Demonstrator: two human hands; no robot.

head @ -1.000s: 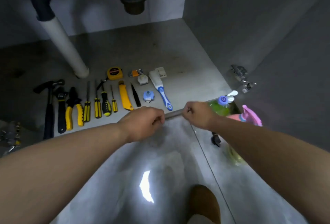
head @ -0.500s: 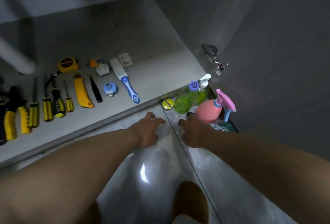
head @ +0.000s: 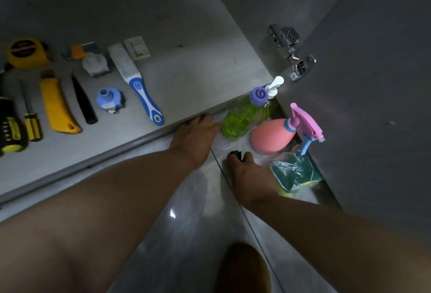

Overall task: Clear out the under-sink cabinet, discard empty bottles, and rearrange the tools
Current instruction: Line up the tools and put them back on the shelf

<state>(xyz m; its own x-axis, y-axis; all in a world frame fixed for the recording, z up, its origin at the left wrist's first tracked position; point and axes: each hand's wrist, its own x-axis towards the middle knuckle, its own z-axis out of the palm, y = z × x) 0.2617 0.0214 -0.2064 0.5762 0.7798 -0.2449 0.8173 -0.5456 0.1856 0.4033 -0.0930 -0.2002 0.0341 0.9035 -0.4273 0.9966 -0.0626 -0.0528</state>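
Tools lie in a row on the cabinet floor (head: 186, 36): a yellow tape measure (head: 25, 53), a yellow utility knife (head: 56, 103), a small screwdriver (head: 32, 124), a blue round fitting (head: 108, 100) and a blue-handled brush (head: 140, 87). On the tiled floor by the cabinet's right corner stand a green bottle (head: 242, 117), a white pump bottle (head: 274, 87) and a pink spray bottle (head: 270, 136). My left hand (head: 196, 136) covers a small yellow tin (head: 211, 124) beside the green bottle. My right hand (head: 247, 169) has its fingers around a small black object (head: 235, 152).
A bagged green sponge pack (head: 296, 171) lies right of my right hand, against the open cabinet door (head: 373, 82). A metal hinge (head: 289, 50) sticks out at the cabinet's side wall. A brown slipper (head: 245, 267) is on the glossy tiles below.
My view swung right and down, away from the drain pipe. Both hands left the cabinet's front edge and moved right to the items on the floor; the left now covers the yellow tin.
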